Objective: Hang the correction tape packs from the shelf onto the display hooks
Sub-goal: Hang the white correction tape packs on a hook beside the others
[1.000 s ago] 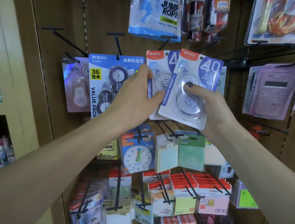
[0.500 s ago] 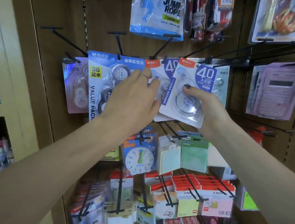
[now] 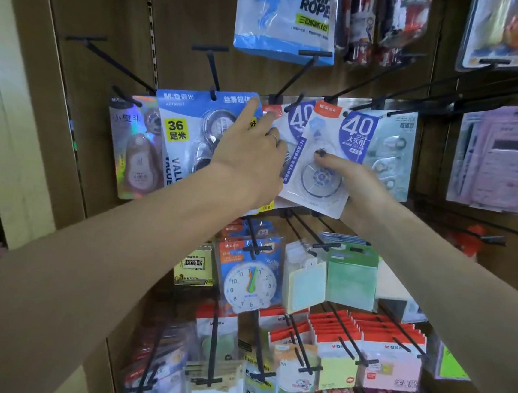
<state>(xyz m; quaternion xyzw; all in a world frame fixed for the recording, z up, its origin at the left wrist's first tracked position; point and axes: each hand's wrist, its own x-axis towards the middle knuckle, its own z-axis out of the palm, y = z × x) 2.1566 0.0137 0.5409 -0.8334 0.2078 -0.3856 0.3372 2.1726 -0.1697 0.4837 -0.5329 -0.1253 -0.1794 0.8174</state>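
My right hand [image 3: 362, 186] grips a correction tape pack [image 3: 326, 158] from below, thumb on its clear blister. It has a red header and a blue "40" badge, and it tilts against the peg wall. Its top edge is up at the black display hooks [image 3: 294, 103]; whether a hook passes through its hole is unclear. Behind it hangs a matching "40" pack [image 3: 295, 121]. My left hand [image 3: 249, 154] lies over that hung pack's left side, index finger stretched up to the header. A blue "36" value pack [image 3: 188, 133] hangs to the left.
A holographic tape pack [image 3: 134, 144] hangs far left and pale packs [image 3: 390, 151] to the right. Jump rope bags [image 3: 285, 20] hang above. Below are a clock toy [image 3: 250, 283], sticky notes [image 3: 351, 276] and many protruding black pegs. Two bare hooks [image 3: 86, 40] stick out upper left.
Both hands have risen toward the hook row. The held pack has moved up and closer to the wall, and my left index finger has stretched upward over the hung packs.
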